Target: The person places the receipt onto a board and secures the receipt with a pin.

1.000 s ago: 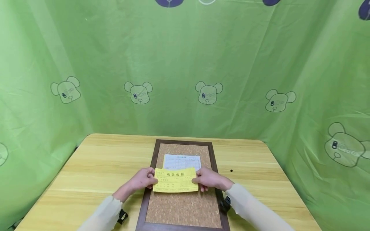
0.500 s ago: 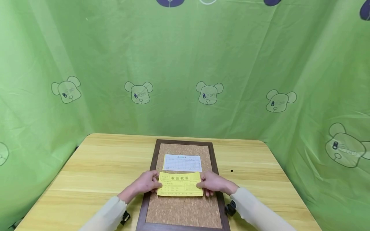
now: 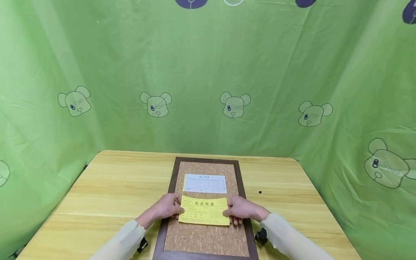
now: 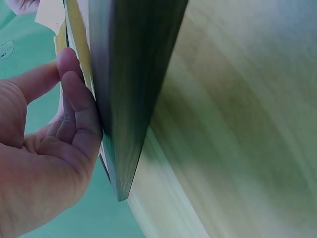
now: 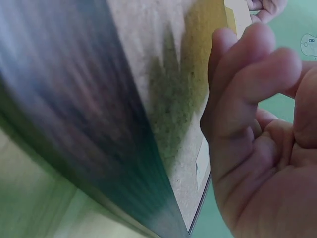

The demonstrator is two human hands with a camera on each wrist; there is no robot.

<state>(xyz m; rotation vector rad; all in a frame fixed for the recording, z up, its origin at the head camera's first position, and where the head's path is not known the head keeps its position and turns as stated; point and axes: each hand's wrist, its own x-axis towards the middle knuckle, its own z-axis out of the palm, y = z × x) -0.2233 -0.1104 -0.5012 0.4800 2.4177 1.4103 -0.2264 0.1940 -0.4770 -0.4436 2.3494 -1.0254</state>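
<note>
The left arm (image 3: 121, 238) and right arm (image 3: 292, 236), both in sleeves, reached forward and slanted inward. The left hand (image 3: 167, 207) pinched, its thumb close to the bent fingers (image 4: 79, 106). Opposite and apart from it, the right hand (image 3: 241, 208) also pinched, thumb uppermost, fingers curled beneath.

I see the person's left hand (image 3: 167, 206) and right hand (image 3: 242, 208) pinching a yellow slip (image 3: 204, 212) at either end, over a framed corkboard (image 3: 204, 238) on the wooden tabletop (image 3: 107, 195). Just beyond the slip, a white form (image 3: 204, 183) lies on the corkboard; a green curtain (image 3: 195, 65) hangs behind.
</note>
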